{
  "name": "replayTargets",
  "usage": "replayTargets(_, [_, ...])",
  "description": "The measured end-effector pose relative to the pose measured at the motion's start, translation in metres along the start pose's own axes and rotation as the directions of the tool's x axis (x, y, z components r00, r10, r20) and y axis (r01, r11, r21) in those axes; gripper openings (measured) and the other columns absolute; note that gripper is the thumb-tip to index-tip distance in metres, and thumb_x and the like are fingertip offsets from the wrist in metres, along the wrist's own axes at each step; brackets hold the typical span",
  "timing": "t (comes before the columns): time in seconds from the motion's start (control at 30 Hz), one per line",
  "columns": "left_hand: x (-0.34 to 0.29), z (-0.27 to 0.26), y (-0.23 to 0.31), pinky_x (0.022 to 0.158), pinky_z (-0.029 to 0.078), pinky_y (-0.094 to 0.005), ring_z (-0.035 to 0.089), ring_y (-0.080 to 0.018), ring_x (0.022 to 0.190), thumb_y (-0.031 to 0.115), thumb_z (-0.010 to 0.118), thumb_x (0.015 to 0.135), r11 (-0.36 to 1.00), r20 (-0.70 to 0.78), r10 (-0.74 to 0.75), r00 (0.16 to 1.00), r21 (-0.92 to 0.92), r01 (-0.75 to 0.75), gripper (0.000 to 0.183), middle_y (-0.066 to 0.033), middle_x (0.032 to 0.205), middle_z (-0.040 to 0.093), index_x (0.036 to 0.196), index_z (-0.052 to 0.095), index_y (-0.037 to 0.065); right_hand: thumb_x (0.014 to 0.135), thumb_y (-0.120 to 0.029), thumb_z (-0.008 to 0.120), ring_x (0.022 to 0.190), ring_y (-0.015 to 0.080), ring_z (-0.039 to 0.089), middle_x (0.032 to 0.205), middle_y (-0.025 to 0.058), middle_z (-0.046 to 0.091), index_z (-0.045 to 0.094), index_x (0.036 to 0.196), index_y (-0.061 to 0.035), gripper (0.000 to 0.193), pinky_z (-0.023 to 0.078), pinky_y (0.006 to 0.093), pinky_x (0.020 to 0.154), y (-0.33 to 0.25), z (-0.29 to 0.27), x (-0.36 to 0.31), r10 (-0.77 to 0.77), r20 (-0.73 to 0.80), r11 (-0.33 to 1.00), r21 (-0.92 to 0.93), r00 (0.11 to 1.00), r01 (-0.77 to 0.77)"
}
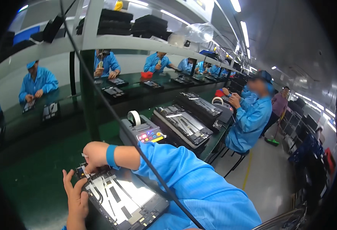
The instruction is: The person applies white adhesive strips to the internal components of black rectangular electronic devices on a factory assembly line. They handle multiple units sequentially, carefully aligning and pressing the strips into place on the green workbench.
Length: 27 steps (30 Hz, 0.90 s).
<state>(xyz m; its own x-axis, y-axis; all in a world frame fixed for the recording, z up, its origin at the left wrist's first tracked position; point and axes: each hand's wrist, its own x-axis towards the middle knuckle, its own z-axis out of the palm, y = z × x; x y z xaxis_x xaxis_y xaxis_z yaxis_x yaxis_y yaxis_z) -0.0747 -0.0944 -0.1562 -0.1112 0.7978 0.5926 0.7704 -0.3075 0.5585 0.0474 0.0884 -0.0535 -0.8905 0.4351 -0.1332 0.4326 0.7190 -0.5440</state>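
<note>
An opened tablet (118, 195) lies in front of me, its silvery inside crossed by dark flat cables and strips. My right hand (96, 154), with a blue band at the wrist, reaches over its far left corner. Its fingers are pinched there, and a small white strip (85, 155) sticks out beside them. Against the tablet's left edge rests my left hand (77, 197), fingers apart, fingertips close to the same corner. What lies right under the right fingertips is partly hidden.
A tape dispenser (143, 130) with a white roll stands beyond the tablet. To its right are stacked trays with opened tablets (185, 124). A dark cable (113, 111) hangs across the view. A co-worker (250, 115) sits at right; others work across the green bench (34, 153).
</note>
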Motion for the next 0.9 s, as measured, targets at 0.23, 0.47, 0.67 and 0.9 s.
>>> replayTargets(0.23, [0.0, 0.0, 0.005, 0.111, 0.016, -0.0538, 0.014, -0.0451, 0.14, 0.05, 0.036, 0.096, 1.0, -0.017, 0.007, 1.0, 0.005, -0.007, 0.051, -0.0223, 0.144, 0.03, 0.114, 0.059, 0.009, 0.076, 0.004, 0.053, 0.086, 0.0331, 0.063, 0.09, 0.0176, 0.065, 0.057, 0.093, -0.0009, 0.018, 0.051, 0.0396, 0.071, 0.006, 0.025, -0.024, -0.446, -0.283, 0.877, 0.053, 0.849, 0.478])
replayTargets(0.47, [-0.001, 0.003, -0.004, 0.109, 0.02, -0.0571, 0.018, -0.0498, 0.137, 0.042, 0.043, 0.094, 0.998, -0.037, 0.054, 0.998, 0.044, -0.053, 0.039, -0.0216, 0.142, 0.032, 0.114, 0.061, 0.013, 0.074, 0.012, 0.042, 0.106, 0.0317, 0.061, 0.109, 0.0192, 0.063, 0.046, 0.113, 0.0003, 0.04, 0.05, 0.0374, 0.086, 0.005, 0.026, -0.045, -0.285, -0.099, 0.922, 0.245, 0.954, 0.301])
replayTargets(0.67, [-0.005, 0.003, 0.0, 0.109, 0.021, -0.0574, 0.015, -0.049, 0.138, 0.046, 0.048, 0.093, 1.0, -0.039, 0.008, 0.999, -0.029, -0.009, 0.04, -0.0188, 0.143, 0.032, 0.12, 0.061, 0.02, 0.074, 0.013, 0.038, 0.112, 0.0316, 0.059, 0.118, 0.0234, 0.06, 0.041, 0.115, 0.0031, 0.042, 0.047, 0.0356, 0.093, 0.011, 0.023, -0.053, -0.314, -0.094, 0.864, 0.385, 0.945, 0.326])
replayTargets(0.9, [-0.006, -0.001, 0.001, 0.11, 0.018, -0.0564, 0.013, -0.0478, 0.139, 0.051, 0.041, 0.095, 1.0, -0.009, -0.016, 1.0, -0.027, 0.015, 0.048, -0.0201, 0.143, 0.031, 0.121, 0.06, 0.015, 0.075, 0.013, 0.039, 0.117, 0.0344, 0.055, 0.127, 0.0254, 0.054, 0.039, 0.115, 0.0043, 0.041, 0.047, 0.0404, 0.094, -0.006, 0.022, -0.06, -0.276, -0.01, 0.919, 0.29, 0.961, 0.267])
